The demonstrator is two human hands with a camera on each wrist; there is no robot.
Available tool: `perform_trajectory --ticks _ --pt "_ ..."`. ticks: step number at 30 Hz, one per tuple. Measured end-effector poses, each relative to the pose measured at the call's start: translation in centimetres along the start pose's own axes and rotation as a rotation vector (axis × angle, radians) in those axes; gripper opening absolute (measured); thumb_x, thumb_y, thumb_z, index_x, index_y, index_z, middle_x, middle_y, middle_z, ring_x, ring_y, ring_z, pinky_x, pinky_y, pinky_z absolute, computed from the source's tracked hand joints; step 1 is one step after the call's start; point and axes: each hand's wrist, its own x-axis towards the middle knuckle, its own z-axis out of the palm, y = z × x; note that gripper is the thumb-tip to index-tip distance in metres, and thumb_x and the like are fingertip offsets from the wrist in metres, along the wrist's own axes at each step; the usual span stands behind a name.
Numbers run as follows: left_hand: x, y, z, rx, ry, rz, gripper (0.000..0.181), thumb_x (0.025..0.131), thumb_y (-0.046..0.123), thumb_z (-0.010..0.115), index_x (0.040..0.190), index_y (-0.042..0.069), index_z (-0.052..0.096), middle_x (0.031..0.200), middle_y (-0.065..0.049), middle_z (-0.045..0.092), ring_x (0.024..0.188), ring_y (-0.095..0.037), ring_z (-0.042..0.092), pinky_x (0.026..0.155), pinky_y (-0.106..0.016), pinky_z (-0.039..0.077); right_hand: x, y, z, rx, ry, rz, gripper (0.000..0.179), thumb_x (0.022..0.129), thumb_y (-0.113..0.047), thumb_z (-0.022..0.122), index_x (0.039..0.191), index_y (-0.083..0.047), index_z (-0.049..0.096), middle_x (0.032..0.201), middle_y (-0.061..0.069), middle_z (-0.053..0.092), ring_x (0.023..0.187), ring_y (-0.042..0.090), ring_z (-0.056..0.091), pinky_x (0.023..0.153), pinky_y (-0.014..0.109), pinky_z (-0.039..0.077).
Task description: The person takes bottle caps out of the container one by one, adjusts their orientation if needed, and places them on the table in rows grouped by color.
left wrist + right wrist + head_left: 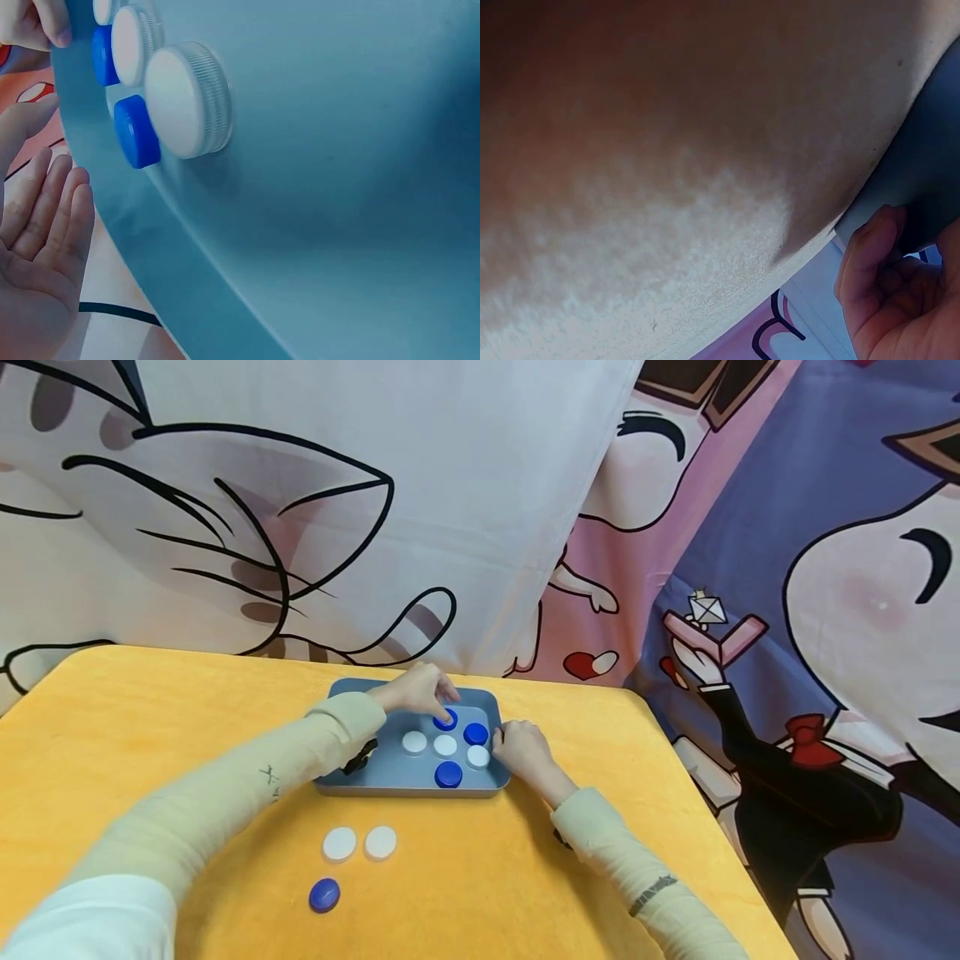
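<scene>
A grey-blue tray (390,768) holds several blue and white bottle caps, including a white cap (414,742) at the left of the group. My left hand (422,691) hovers over the tray's back part, its thumb overlapping the farthest blue cap (446,714) in the head view. The left wrist view shows the left hand's (45,240) fingers extended and nothing held, apart from a blue cap (136,131). My right hand (522,750) grips the tray's right rim with curled fingers, beside a white cap (477,757). In the right wrist view, the right hand (900,292) is at the tray's edge.
On the yellow table (225,868), in front of the tray, lie a white cap (339,844), another white cap (380,842) and a blue cap (325,895). A cartoon-printed curtain (487,527) hangs behind the table and along its right side.
</scene>
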Motion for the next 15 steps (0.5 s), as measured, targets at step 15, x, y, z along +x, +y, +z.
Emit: perform_trajectory --ticks 15 --pt "1.0 -1.6 1.0 0.066 -0.053 -0.057 0.043 0.075 0.014 0.081 0.114 0.001 0.068 0.114 -0.011 0.07 0.099 -0.022 0.067 0.087 -0.031 0.054 -0.1 -0.1 0.0 -0.004 0.021 -0.012 0.04 0.095 -0.02 0.053 0.058 -0.008 0.054 0.05 0.003 0.048 0.048 0.017 0.049 0.047 0.024 0.036"
